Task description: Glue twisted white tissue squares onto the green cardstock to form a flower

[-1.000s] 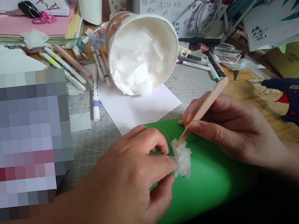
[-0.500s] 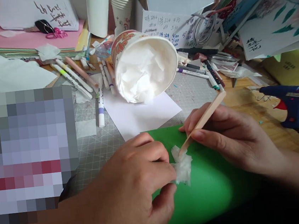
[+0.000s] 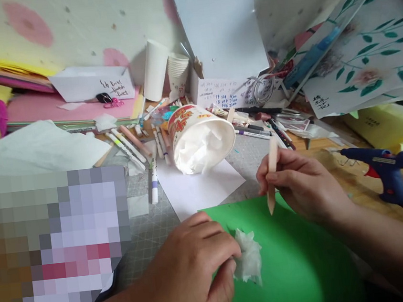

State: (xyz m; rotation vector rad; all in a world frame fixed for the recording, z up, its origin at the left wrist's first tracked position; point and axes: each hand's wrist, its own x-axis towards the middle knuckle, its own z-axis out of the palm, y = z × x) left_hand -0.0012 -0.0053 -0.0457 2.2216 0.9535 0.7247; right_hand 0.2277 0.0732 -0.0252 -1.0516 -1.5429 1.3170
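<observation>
Between thumb and fingers, my right hand [image 3: 298, 179] grips a flat wooden stick [image 3: 273, 177] whose pointed end hangs above a green sheet [image 3: 288, 257]. My left hand [image 3: 201, 256] is closed at the left edge of a crumpled piece of white tissue [image 3: 249, 256] on that sheet, and its fingertips pinch the tissue's edge. The stick is apart from the tissue. Behind the sheet a paper tub [image 3: 197, 113] lies tipped on its side, its mouth towards me, with loose white tissue [image 3: 198, 153] inside. Under the tub's mouth is a sheet of white paper [image 3: 205, 186].
At the right, a blue glue gun [image 3: 385, 155] lies on the wooden table. Several markers [image 3: 154, 180] are scattered around the tub on the grey cutting mat [image 3: 145, 233]. Stacked paper cups [image 3: 178, 74] stand at the back. A blurred-out patch [image 3: 85, 245] covers the left side.
My right hand has lifted the stick off the tissue and turned it more upright. The left hand stays at the tissue. The view has tilted up, showing more of the wall.
</observation>
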